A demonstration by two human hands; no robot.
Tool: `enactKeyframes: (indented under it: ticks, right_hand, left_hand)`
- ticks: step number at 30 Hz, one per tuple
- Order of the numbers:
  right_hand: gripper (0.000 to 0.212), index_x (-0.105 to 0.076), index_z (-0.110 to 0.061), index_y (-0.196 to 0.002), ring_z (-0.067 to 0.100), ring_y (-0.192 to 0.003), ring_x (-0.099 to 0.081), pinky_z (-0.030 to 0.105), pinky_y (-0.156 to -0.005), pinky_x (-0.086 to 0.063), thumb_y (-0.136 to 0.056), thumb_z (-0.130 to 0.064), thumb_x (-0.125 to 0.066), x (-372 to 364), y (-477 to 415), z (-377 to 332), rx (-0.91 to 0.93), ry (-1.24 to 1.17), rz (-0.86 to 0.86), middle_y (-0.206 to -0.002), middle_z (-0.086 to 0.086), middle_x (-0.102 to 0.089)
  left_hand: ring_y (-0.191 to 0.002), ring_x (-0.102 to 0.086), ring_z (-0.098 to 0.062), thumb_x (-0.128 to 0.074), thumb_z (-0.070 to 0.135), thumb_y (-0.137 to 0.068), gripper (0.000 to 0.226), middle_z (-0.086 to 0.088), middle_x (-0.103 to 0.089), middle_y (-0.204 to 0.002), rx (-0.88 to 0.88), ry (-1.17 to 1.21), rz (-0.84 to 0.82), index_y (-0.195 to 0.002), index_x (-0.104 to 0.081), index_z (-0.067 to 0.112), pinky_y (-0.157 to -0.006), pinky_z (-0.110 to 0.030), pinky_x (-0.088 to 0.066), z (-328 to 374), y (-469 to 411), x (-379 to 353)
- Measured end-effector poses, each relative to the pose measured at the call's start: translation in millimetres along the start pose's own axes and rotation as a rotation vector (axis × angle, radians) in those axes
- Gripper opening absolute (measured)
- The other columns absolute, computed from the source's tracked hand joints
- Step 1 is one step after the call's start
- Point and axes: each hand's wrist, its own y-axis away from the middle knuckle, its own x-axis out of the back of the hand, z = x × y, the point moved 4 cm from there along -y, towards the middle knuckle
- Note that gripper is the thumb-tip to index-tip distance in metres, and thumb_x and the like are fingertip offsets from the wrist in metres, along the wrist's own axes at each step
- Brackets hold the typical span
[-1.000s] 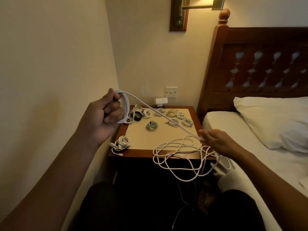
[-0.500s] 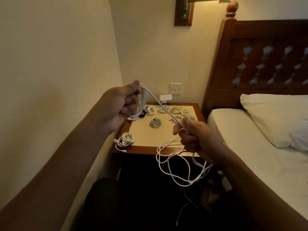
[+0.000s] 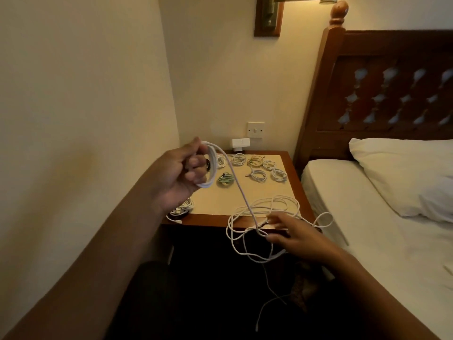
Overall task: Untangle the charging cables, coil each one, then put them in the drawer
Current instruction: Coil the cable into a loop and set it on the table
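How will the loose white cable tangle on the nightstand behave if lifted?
Probably floppy: the tangle droops in loops over the nightstand edge. Likely light: thin strands dangle. May snag: loops cross, one strand runs to the coil the left hand grips.

Dim warm light from wall lamp above, deep shadow below nightstand, wide-angle bending at edges

The left hand gripped a white coil above the tabletop. One strand ran down from the coil to the right hand, whose fingers reached a loose tangle hanging over the front edge. Small coiled cables lay behind.
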Motion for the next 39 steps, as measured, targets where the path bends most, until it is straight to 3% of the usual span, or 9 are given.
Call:
enactKeyframes:
  ticks: [4,8,11,15,19,23,29,33,39]
  right_hand:
    - [0.063,-0.041,-0.032,-0.150,0.006,-0.130,-0.055,0.035,-0.106,-0.047,-0.095,-0.058,-0.057,22.8,-1.6,-104.5,0.291,-0.226,0.155,-0.144,-0.009,-0.059]
    - [0.020,-0.059,-0.032,-0.115,0.021,-0.069,-0.062,0.042,-0.065,-0.052,-0.111,-0.033,-0.040,15.7,-5.8,-118.6,0.360,-0.370,0.302,-0.078,-0.001,-0.065]
    - [0.022,-0.060,-0.030,-0.119,0.016,-0.060,-0.053,0.036,-0.060,-0.042,-0.111,-0.034,-0.040,1.7,-11.5,-82.5,0.231,-0.092,0.322,-0.070,-0.007,-0.057]
    - [0.021,-0.056,-0.033,-0.119,0.026,-0.085,-0.065,0.047,-0.077,-0.058,-0.105,-0.026,-0.042,-35.5,7.4,-96.2,0.184,0.299,-0.044,-0.100,0.003,-0.068]
    - [0.021,-0.056,-0.028,-0.122,0.020,-0.090,-0.063,0.045,-0.083,-0.058,-0.109,-0.037,-0.043,-28.8,45.0,-159.7,0.334,0.354,-0.132,-0.099,-0.004,-0.063]
    - [0.024,-0.066,-0.023,-0.116,0.002,-0.068,-0.057,0.023,-0.066,-0.048,-0.108,-0.038,-0.049,33.7,51.9,-184.3,0.388,0.314,0.088,-0.076,-0.014,-0.056]
    - [0.013,-0.078,-0.025,-0.093,0.009,-0.076,-0.062,0.038,-0.067,-0.052,-0.095,-0.036,-0.070,92.2,14.4,-137.9,0.373,0.017,0.322,-0.081,-0.007,-0.070]
    - [0.013,-0.072,-0.030,-0.093,0.011,-0.071,-0.057,0.041,-0.067,-0.050,-0.100,-0.035,-0.062,73.9,4.0,-109.5,0.370,-0.067,0.312,-0.077,-0.006,-0.066]
    - [0.026,-0.066,-0.027,-0.094,0.013,-0.073,-0.056,0.037,-0.067,-0.048,-0.108,-0.035,-0.046,33.2,4.5,-72.0,0.191,-0.138,0.272,-0.081,-0.004,-0.062]
  left_hand:
    - [-0.040,-0.041,-0.007,-0.047,0.028,-0.106,0.028,0.001,-0.047,-0.058,0.070,0.009,-0.081,-0.087,-0.055,0.008,-0.042,-0.017,-0.039,-18.3,-0.5,-28.3]
    - [-0.036,-0.034,-0.004,-0.045,0.028,-0.106,0.028,0.006,-0.041,-0.054,0.058,0.116,-0.146,-0.086,-0.053,0.010,-0.041,-0.017,-0.031,-7.5,0.9,-35.2]
    - [-0.038,-0.032,-0.004,-0.043,0.028,-0.106,0.029,0.007,-0.037,-0.055,-0.028,0.158,-0.193,-0.092,-0.056,0.007,-0.043,-0.018,-0.032,11.4,4.0,-28.6]
    - [-0.049,-0.036,-0.008,-0.044,0.023,-0.108,0.029,0.002,-0.043,-0.064,-0.131,0.014,-0.091,-0.104,-0.063,0.001,-0.052,-0.020,-0.032,-4.4,-1.0,-20.7]
    - [-0.063,-0.061,-0.021,-0.042,0.022,-0.110,0.030,-0.004,-0.073,-0.087,-0.262,-0.575,0.001,-0.127,-0.061,0.004,-0.063,-0.026,-0.054,-31.0,-6.6,-16.5]
    - [-0.069,-0.066,-0.013,-0.043,0.026,-0.110,0.030,0.003,-0.074,-0.091,-0.118,-1.039,-0.118,-0.122,-0.067,0.015,-0.066,-0.024,-0.052,-52.6,2.4,-7.8]
    - [-0.050,-0.038,-0.012,-0.041,0.050,-0.100,0.055,-0.005,-0.052,-0.067,0.093,-0.772,-0.279,-0.113,-0.071,0.006,-0.048,-0.018,-0.036,-40.5,29.2,-16.3]
    - [-0.051,-0.029,-0.007,-0.065,0.035,-0.094,0.028,0.001,-0.041,-0.062,0.148,-0.794,-0.337,-0.096,-0.073,0.008,-0.045,-0.017,-0.023,-25.5,46.4,-15.7]
    - [-0.038,-0.022,-0.005,-0.046,0.027,-0.102,0.031,0.004,-0.036,-0.053,0.065,-0.139,-0.300,-0.092,-0.066,0.005,-0.041,-0.018,-0.025,0.0,43.9,-25.3]
